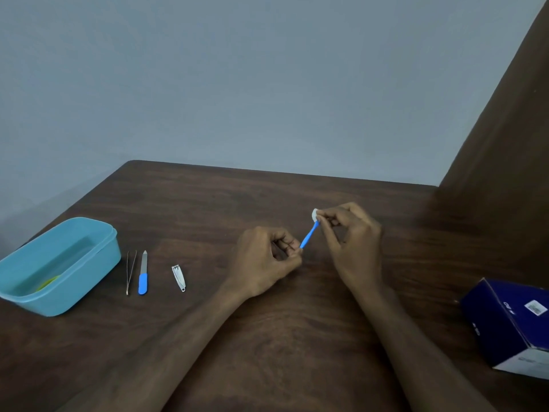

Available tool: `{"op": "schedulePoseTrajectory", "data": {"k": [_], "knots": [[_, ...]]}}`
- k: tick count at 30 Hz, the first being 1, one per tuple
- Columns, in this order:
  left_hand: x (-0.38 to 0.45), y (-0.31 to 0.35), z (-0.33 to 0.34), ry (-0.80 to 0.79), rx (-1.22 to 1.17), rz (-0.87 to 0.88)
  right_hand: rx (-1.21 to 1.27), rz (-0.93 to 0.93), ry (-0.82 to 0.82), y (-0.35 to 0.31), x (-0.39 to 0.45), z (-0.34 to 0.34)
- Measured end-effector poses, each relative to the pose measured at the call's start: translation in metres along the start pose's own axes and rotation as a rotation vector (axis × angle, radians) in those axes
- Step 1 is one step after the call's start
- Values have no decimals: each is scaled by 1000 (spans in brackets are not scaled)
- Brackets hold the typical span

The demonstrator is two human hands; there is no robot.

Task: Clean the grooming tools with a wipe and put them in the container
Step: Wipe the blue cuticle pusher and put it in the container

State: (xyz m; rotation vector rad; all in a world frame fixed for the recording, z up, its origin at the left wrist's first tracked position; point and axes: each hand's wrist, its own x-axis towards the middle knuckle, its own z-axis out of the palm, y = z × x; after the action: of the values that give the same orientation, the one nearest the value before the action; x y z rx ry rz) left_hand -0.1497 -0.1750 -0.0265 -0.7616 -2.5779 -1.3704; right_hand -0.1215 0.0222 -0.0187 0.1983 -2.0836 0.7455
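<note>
Two bare forearms reach up from the bottom edge of the frame over a dark wood-grain table (267, 337). At centre, the left hand (264, 260) pinches the lower end of a thin blue tool (309, 234) between curled fingertips, while the right hand (350, 242) pinches a small white wipe (314, 215) round its upper tip. Both grips are tight and closed on what they hold, slightly above the tabletop.

The blue tool looks like light, stiff plastic, slender enough to flex or slip if squeezed at one point only; holding it by both ends, as here, seems the surest way to steady it. The wipe appears soft and pliable.

At lower left, three tools lie side by side, apart from one another: thin metal tweezers (130, 272), a nail file (143, 273) with a steel blade and blue handle, and a small chrome nail clipper (178, 278). All look hard, smooth and likely slippery, best lifted by their middles.

Further left sits the open turquoise plastic container (98, 257), something yellow-green lying inside. A dark blue cardboard box (505, 316) rests at the right edge.
</note>
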Motion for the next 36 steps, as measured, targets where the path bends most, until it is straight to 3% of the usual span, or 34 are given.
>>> {"op": "schedulePoseTrajectory", "data": {"k": [4, 7, 9, 12, 14, 19, 24, 28, 30, 34, 36], "knots": [[-1, 2, -2, -26, -11, 5, 0, 68, -4, 3, 5, -2], [-1, 4, -3, -10, -15, -14, -17, 189, 125, 5, 8, -2], [0, 4, -4, 21, -22, -25, 16, 172, 185, -2, 7, -6], [1, 4, -5, 41, -35, -25, 69, 15, 24, -16, 1, -5], [1, 4, -4, 22, -37, -32, 51, 40, -40, -15, 0, 3], [3, 1, -2, 55, -57, -61, 14, 162, 130, -8, 6, 0], [4, 1, -3, 81, -73, -57, 68, 4, -44, -20, -2, 5], [2, 2, -3, 62, -83, -56, 15, 139, 83, -5, 7, 8], [2, 3, -3, 75, -89, -63, -4, 117, 119, -5, 8, 2], [4, 2, -3, 77, -78, -74, 57, -47, -22, -19, -5, 3], [3, 2, -4, 52, -75, -72, 31, -15, -24, -16, -3, 9]]}}
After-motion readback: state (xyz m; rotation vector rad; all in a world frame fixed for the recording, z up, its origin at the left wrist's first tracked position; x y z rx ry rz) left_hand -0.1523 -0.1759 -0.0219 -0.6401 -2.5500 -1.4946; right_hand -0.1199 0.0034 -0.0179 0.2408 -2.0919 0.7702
